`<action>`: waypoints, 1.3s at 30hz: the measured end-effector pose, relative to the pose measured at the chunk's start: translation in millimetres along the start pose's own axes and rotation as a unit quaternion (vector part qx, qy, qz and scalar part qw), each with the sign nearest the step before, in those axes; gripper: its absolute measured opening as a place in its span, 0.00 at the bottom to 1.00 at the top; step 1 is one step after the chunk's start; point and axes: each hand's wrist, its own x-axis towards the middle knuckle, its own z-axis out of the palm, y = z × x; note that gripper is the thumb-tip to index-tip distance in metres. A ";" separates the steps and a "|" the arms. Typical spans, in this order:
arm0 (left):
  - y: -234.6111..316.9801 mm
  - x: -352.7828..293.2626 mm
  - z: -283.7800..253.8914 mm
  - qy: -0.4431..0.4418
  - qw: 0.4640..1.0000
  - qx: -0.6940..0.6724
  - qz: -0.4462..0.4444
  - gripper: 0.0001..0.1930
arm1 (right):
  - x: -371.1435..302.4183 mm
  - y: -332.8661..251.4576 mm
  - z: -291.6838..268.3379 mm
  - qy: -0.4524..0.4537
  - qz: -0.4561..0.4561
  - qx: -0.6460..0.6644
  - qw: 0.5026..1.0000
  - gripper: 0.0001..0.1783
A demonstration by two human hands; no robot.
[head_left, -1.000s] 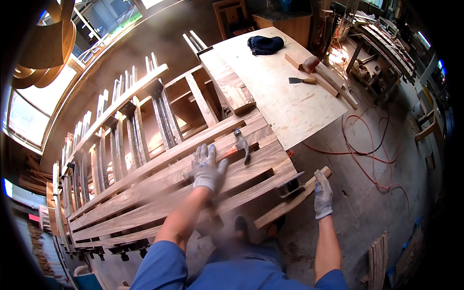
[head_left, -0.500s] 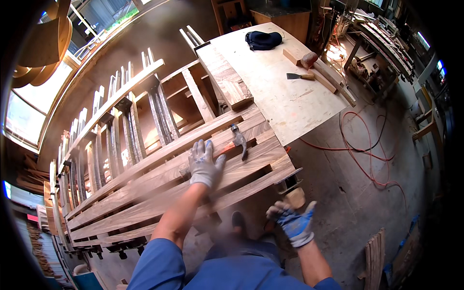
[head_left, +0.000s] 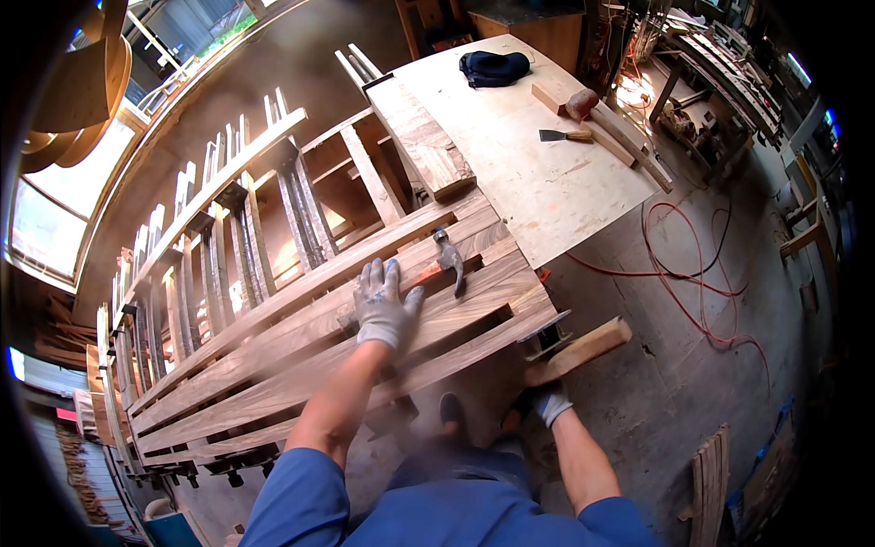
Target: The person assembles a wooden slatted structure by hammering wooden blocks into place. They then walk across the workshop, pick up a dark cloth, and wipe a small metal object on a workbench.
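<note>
Head view, sole entry: left hand (head_left: pixel 381 305), gloved, fingers spread, palm down on the striped wooden planks (head_left: pixel 488 287), in the same place as a second ago; hammer (head_left: pixel 447 258), orange-handled, head just beyond the fingertips, handle running toward the palm. Right hand (head_left: pixel 550 403), gloved, mostly hidden at the lower end of the wooden bar (head_left: pixel 588 351); whether its fingers close on anything cannot be told. Changed: a second ago this hand is at the bar's upper end, half a second ago it is spread in the air; now that upper end stands free and tilts up, so control, if any, has passed to the lower end. Bar located beside the planks' near right corner, by a dark metal clamp (head_left: pixel 545 339). Beyond: pale board (head_left: pixel 556 214) bearing a scraper (head_left: pixel 563 136).
</note>
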 end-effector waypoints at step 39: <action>9.5 0.3 -20.7 -0.064 0.998 -0.013 -0.025 0.41 | -160.3 -100.5 185.3 0.064 -0.488 -0.730 0.473 0.31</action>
